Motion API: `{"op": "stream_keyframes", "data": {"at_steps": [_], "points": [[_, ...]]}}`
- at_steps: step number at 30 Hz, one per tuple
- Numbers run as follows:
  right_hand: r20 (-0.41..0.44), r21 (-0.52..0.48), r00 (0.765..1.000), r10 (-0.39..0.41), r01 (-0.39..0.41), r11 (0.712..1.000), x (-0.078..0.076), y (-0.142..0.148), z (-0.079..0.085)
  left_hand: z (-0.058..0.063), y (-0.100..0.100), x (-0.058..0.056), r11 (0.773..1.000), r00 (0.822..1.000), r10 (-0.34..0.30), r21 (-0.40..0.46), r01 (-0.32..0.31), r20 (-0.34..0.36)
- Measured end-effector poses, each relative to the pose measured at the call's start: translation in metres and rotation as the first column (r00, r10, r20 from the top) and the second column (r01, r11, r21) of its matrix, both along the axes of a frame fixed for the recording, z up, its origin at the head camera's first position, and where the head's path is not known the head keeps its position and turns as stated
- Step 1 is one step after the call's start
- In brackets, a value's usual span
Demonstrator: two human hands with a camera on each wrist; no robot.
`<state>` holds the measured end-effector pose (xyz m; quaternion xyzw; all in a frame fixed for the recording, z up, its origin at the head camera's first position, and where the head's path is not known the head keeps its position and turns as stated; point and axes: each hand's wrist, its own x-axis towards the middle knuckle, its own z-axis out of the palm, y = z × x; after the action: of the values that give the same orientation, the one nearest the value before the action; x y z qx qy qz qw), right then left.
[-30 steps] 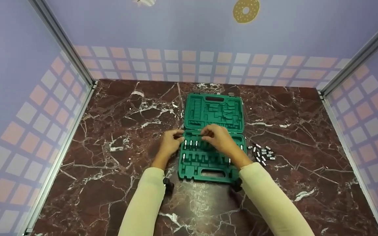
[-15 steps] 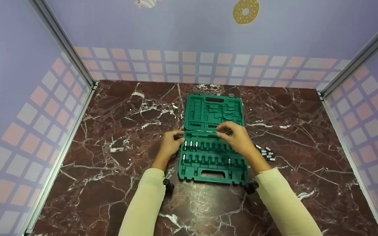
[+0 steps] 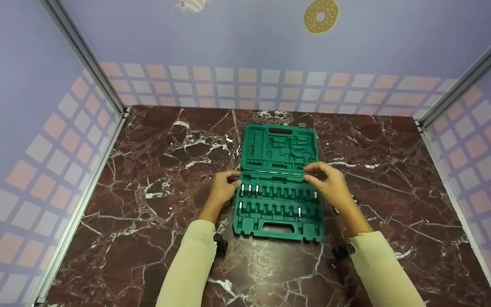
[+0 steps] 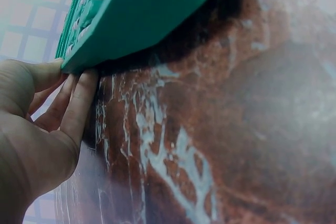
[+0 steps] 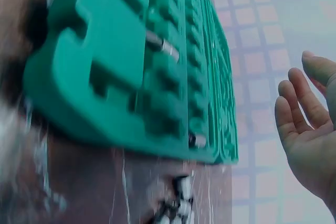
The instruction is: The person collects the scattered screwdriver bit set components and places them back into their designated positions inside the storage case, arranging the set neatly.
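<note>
An open green tool case (image 3: 249,225) lies on the table, its lid folded back. Several small silver sockets (image 3: 249,190) stand at the left of its upper row. One socket (image 3: 315,195) sits at that row's right end; the lower row holds a socket at the left and another socket (image 3: 299,213) right of centre. My left hand (image 3: 223,187) grips the case's left edge, thumb on the rim (image 4: 65,66) and fingers against the underside. My right hand (image 3: 330,184) hovers by the case's right edge near the hinge, fingers loosely bent and holding nothing in the right wrist view.
A pile of loose sockets (image 5: 181,198) lies on the table right of the case, mostly hidden by the right forearm in the head view. Patterned walls (image 3: 271,85) enclose the dark red marbled table (image 3: 164,170) at the back and both sides.
My right hand has moved right, from over the middle of the case to its right edge, uncovering the rows. The forearm now covers most of the loose pile. My left hand stays put.
</note>
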<state>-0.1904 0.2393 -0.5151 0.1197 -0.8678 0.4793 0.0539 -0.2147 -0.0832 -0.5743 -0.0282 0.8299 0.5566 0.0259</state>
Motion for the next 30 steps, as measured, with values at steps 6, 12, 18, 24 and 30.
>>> {"op": "stream_keyframes", "data": {"at_steps": [6, 12, 18, 24, 30], "points": [[0.024, 0.003, 0.999, -0.038, 0.038, 0.999, 0.005, 0.023, -0.005, 0.0, 0.0, 0.001, 0.999, 0.998, -0.001, 0.037, -0.001, 0.055], [0.031, 0.007, 0.998, -0.05, 0.049, 0.999, 0.009, 0.043, -0.011, -0.001, 0.001, 0.0, 1.0, 1.0, -0.005, 0.014, 0.005, 0.029], [0.011, 0.075, 0.998, -0.068, 0.067, 0.995, 0.01, 0.061, -0.02, 0.0, 0.001, -0.001, 1.0, 1.0, -0.003, 0.006, 0.003, 0.022], [0.037, 0.14, 0.995, -0.088, 0.082, 0.987, 0.009, 0.074, -0.03, -0.001, -0.001, -0.001, 1.0, 1.0, 0.0, -0.013, 0.0, 0.007], [0.053, 0.227, 0.995, -0.09, 0.075, 0.971, 0.009, 0.086, -0.038, -0.002, -0.001, -0.001, 1.0, 1.0, -0.009, -0.014, 0.009, 0.014]]}}
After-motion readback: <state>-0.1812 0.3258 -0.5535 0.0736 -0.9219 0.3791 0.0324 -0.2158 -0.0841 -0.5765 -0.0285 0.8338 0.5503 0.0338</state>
